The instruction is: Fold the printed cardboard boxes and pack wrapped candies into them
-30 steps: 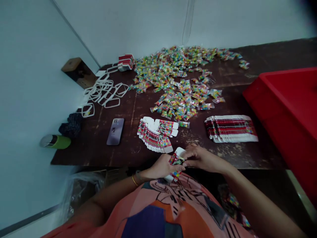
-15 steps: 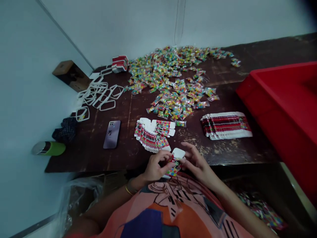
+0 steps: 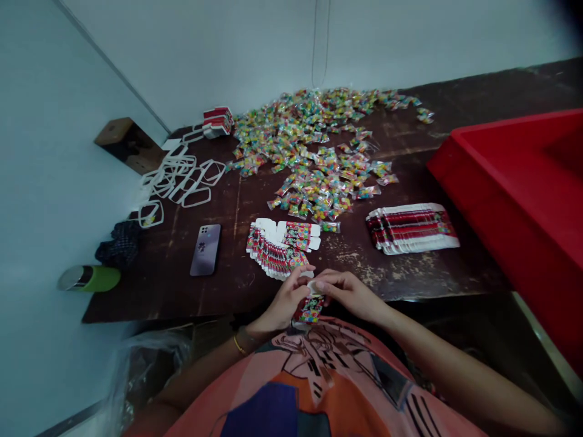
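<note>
A small printed box [image 3: 311,309], red with colourful patterns, is held upright at the table's front edge, close to the patterned shirt. My left hand [image 3: 286,300] grips it from the left side. At its white top, the fingers of my right hand [image 3: 344,292] press on the flap. Just beyond my hands lies a fanned stack of flat printed boxes [image 3: 277,249]. A single candy packet [image 3: 330,227] rests beside that stack. Behind it spreads a big heap of clear candy packets [image 3: 319,145]. Whether the held box contains anything is hidden.
A red tray [image 3: 505,182] stands at the right, near a row of folded boxes [image 3: 412,229]. On the left are a phone [image 3: 206,250], white frames [image 3: 182,176], a brown box [image 3: 130,145], a dark cloth [image 3: 119,244] and a green bottle [image 3: 102,278].
My right hand has moved left and its fingers have closed onto the box top. The white flap, raised before, is now lower. The view has shifted slightly.
</note>
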